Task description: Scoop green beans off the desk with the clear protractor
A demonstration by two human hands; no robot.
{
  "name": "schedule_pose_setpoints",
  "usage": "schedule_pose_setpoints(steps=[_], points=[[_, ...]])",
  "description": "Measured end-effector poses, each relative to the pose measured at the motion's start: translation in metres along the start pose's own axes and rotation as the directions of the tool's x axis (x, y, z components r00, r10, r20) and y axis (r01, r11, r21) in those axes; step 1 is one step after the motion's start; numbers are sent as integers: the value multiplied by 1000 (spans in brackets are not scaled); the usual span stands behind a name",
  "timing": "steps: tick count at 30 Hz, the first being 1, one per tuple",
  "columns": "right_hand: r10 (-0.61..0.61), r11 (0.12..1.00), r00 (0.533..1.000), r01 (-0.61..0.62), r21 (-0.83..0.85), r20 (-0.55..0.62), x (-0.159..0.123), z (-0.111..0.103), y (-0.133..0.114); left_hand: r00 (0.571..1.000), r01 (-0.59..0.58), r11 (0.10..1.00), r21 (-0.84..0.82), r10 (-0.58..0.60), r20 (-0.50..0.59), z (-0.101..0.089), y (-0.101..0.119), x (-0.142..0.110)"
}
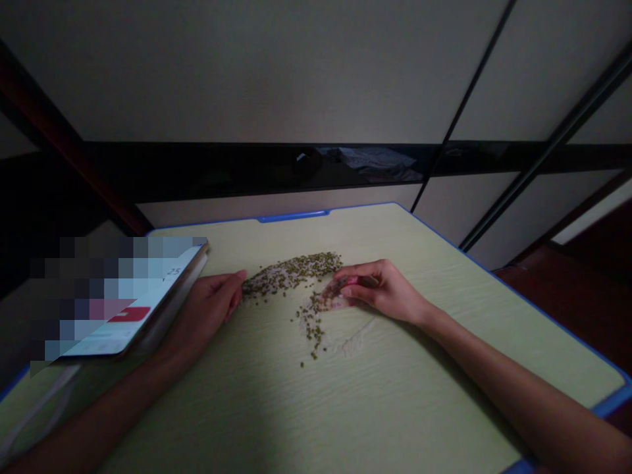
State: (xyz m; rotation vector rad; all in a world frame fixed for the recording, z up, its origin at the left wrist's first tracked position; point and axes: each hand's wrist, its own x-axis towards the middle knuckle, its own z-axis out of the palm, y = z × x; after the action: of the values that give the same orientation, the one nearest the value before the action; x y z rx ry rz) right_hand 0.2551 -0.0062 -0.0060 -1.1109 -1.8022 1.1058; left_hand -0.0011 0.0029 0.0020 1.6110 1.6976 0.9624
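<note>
On the pale table (434, 395) lies a long pile of small green beans (296, 268), mixed with pale, fine grains. A looser patch of beans (313, 322) trails toward me from it. My left hand (217, 296) rests at the pile's left end with fingers curled and thumb laid against them; what it holds, if anything, is hidden. Right of the loose beans, my right hand (378, 289) pinches a see-through piece with pink marks (340, 289), perhaps plastic. Its lower edge is down by the beans. The fingers partly cover it.
A tablet (143, 322), its screen partly blurred out, leans at the table's left, close to my left forearm. A white cable (44, 408) runs below it. The table has a blue rim and a blue handle (295, 216) at the far edge. Cabinet panels (271, 72) stand behind.
</note>
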Motion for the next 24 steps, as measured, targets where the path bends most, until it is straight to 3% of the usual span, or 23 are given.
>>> schedule_pose_setpoints(steps=[10, 24], points=[[-21, 1000, 987, 24, -14, 157, -2, -10, -5, 1000, 25, 999, -27, -25, -15, 0, -5, 2], [-33, 999, 992, 35, -14, 120, -2, 0, -5, 1000, 14, 1000, 2, -14, -18, 0, -4, 1]])
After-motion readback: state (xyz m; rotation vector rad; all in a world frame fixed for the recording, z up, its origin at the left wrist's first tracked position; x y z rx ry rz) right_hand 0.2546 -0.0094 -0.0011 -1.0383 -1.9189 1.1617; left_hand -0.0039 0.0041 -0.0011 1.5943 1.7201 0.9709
